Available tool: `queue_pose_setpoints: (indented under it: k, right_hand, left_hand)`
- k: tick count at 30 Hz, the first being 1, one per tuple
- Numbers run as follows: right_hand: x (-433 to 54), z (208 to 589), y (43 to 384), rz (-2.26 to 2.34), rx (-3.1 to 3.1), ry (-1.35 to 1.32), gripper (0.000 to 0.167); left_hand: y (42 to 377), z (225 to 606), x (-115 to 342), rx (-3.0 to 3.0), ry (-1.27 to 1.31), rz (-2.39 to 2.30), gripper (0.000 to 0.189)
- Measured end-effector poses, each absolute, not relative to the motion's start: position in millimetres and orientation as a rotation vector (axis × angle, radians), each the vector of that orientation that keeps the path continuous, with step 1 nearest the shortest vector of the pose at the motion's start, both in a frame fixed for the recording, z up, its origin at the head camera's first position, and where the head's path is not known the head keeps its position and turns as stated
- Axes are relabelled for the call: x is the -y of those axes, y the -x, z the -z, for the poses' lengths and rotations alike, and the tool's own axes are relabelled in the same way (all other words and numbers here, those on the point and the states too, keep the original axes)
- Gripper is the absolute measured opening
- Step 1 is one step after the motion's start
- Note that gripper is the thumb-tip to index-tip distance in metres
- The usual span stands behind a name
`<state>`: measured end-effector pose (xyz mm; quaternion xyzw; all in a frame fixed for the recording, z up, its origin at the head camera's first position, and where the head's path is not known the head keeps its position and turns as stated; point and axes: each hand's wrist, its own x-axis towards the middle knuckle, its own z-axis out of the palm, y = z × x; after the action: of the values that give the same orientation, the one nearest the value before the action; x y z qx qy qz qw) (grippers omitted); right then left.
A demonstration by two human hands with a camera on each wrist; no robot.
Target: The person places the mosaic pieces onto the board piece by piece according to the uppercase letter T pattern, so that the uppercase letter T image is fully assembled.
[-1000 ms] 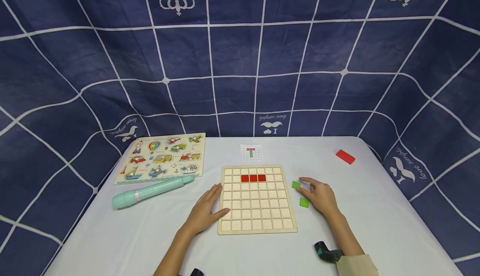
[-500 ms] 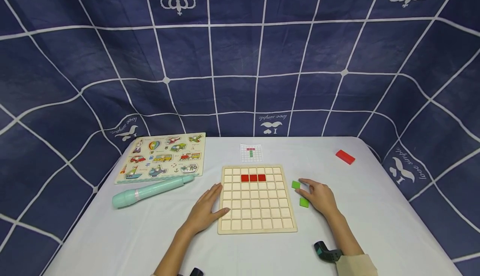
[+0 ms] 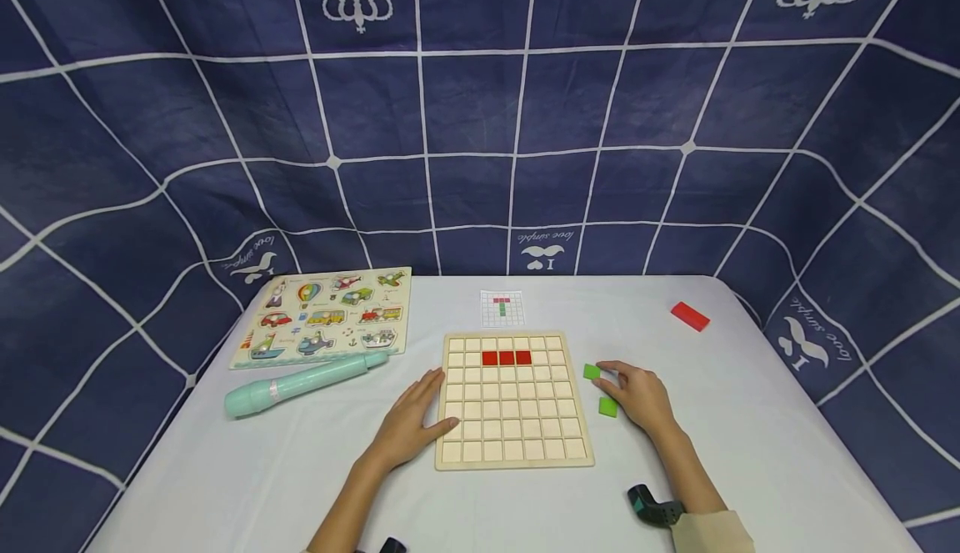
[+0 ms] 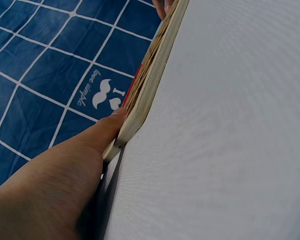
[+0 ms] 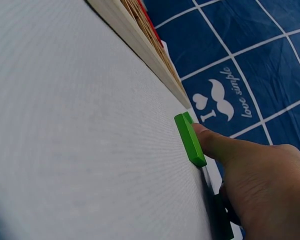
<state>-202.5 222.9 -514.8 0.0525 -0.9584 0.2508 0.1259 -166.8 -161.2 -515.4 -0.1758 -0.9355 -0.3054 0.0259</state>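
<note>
My left hand (image 3: pixel 408 424) rests along the left edge of a wooden grid board (image 3: pixel 441 461), with the thumb over its lower left part. Three red square tiles (image 3: pixel 507 358) sit side by side in the board's second row. To the right of the board, my right hand (image 3: pixel 643 392) pinches a green square tile (image 3: pixel 591 371) at its right side between thumb and index finger; the tile lies at table level. A second green tile (image 3: pixel 608 407) lies just below the thumb, and the right wrist view shows this nearer tile (image 5: pixel 189 140) partly covering the pinched one.
A small printed pattern card (image 3: pixel 502 309) lies behind the board. At the back right is a red rectangular block (image 3: pixel 690 316). A picture puzzle board (image 3: pixel 322 319) and a mint-green, microphone-shaped stick (image 3: pixel 307 384) lie at left. A blue curtain (image 3: pixel 480 103) borders the table.
</note>
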Motion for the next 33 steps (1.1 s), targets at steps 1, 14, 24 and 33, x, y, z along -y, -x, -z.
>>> queue_pose_setpoints:
  k: [1, 14, 24, 33]
  right_hand:
    - [-222.8, 514.8, 202.3, -0.731, 2.789, -0.155, 0.034]
    - [-221.7, 513.5, 201.3, -0.764, 2.732, -0.168, 0.030]
    - [-205.9, 510.7, 200.5, -0.781, 2.720, -0.227, 0.031]
    - [-165.9, 510.3, 199.8, -0.797, 2.692, -0.386, 0.032]
  left_hand:
    - [166.6, 515.2, 161.2, 2.892, 0.541, 0.945, 0.083]
    - [166.5, 517.0, 161.3, 2.878, 0.549, 0.940, 0.083]
    - [166.4, 518.1, 160.6, 2.873, 0.544, 0.947, 0.083]
    - [166.9, 518.3, 160.5, 2.872, 0.552, 0.934, 0.082]
